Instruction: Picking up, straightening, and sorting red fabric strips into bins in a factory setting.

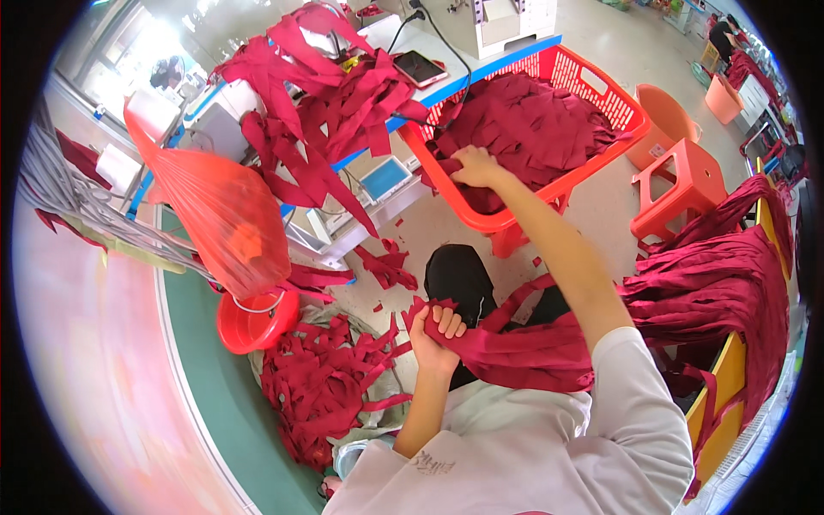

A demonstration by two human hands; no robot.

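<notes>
My left hand point(436, 335) is closed around one end of a thick bundle of dark red fabric strips point(532, 352). The bundle lies across my lap and runs off to the right under my right arm. Further forward, my right hand point(478, 167) reaches over the near left side of a red plastic basket point(633, 129). Its fingers are curled on fabric at the edge of the heap of dark red strips point(536, 124) filling the basket. The fingertips are partly hidden.
More strips hang over a yellow-edged rack point(717, 283) at right. A red stool point(682, 189) stands beside the basket. Strips also cover the blue-edged table point(348, 159), where a phone point(421, 69) lies. At left are a red plastic bag point(227, 219), a red bucket point(249, 324) and a floor pile point(322, 390).
</notes>
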